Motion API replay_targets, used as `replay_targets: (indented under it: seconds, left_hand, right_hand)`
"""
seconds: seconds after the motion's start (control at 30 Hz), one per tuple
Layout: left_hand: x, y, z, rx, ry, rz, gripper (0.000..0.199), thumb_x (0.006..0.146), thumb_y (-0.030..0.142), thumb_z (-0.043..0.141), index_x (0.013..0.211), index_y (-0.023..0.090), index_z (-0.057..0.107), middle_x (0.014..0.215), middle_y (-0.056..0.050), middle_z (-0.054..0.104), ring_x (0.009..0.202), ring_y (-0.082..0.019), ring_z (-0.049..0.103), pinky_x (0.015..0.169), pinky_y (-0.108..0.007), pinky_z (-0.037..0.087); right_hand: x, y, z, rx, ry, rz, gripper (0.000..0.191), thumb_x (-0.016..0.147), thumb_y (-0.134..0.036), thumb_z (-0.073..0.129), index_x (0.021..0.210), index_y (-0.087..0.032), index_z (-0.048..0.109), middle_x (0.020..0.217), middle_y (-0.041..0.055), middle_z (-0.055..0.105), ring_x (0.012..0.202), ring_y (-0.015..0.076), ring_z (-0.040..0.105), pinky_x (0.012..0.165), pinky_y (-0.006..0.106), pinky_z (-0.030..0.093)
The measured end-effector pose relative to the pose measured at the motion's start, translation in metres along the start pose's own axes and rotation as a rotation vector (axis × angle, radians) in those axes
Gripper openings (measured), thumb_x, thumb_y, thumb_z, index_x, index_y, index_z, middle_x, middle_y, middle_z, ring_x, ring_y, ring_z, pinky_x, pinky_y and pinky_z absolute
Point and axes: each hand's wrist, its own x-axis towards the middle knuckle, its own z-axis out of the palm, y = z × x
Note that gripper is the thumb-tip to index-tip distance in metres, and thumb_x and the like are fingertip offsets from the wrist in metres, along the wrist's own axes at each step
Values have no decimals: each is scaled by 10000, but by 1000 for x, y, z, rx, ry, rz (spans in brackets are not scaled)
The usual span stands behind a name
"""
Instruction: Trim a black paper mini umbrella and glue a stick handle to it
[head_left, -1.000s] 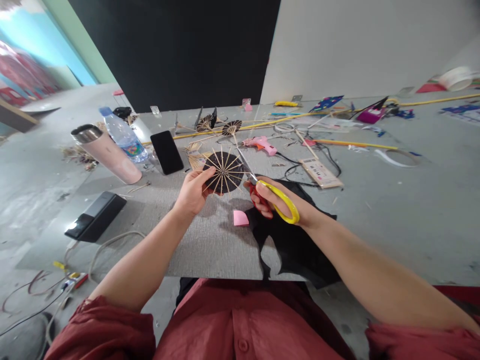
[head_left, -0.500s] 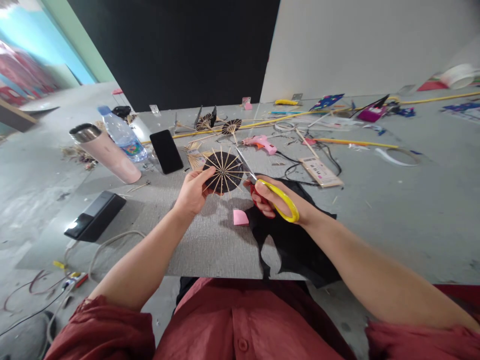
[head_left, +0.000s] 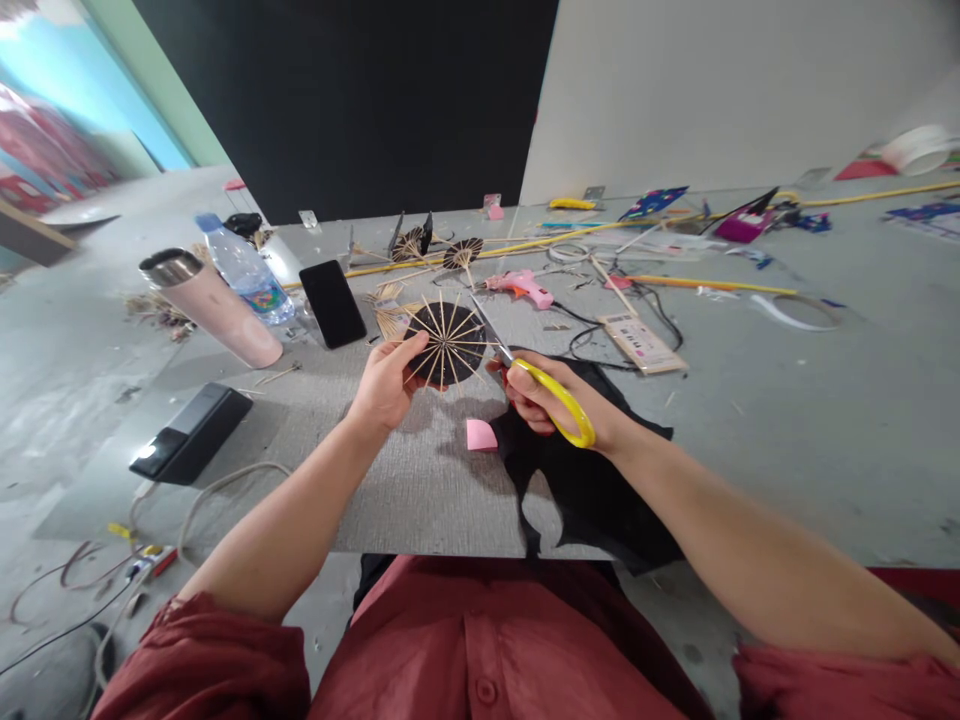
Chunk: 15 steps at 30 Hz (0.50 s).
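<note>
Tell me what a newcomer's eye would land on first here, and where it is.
Probably the black disc with pale sticks radiating across it, held by the left hand near the middle of the view. Just to its right, the yellow-handled scissors in the right hand would likely catch the eye next. The pink glue gun stands out farther back on the tabletop.

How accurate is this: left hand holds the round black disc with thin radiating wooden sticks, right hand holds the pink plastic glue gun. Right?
Wrong tool: the right hand holds yellow-handled metal scissors, not the glue gun, which lies on the grey table farther off. The head view shows it. The left hand does hold the disc.
</note>
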Motion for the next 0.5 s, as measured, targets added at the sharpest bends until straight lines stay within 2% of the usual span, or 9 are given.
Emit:
replay_targets:
  seconds: [0.13,0.3,0.5]
  left_hand:
    - [2,-1,0,-43,22,1,214,836,351,725,786,148,684,706,-49,707,476,-131,606,420,-242,514]
    - [6,-4,-2,-97,134,1,251,887,421,694,884,170,705,720,-36,700,533,-148,646,479,-260,554]
    - [8,-7,-3,-68,98,22,235,902,391,667,902,161,709,702,-40,692,506,-138,617,434,-231,502]
  right_hand:
    - [0,-1,1,-29,18,-2,544,790,-690,714,1025,-230,543,656,-91,309,457,48,243,397,194,190]
    - [-1,-2,1,-51,14,3,595,769,-717,712,1048,-224,530,650,-96,294,460,51,236,396,187,192]
    - [0,-1,2,-57,23,5,613,762,-722,714,1059,-219,527,655,-99,290,454,42,234,391,177,191]
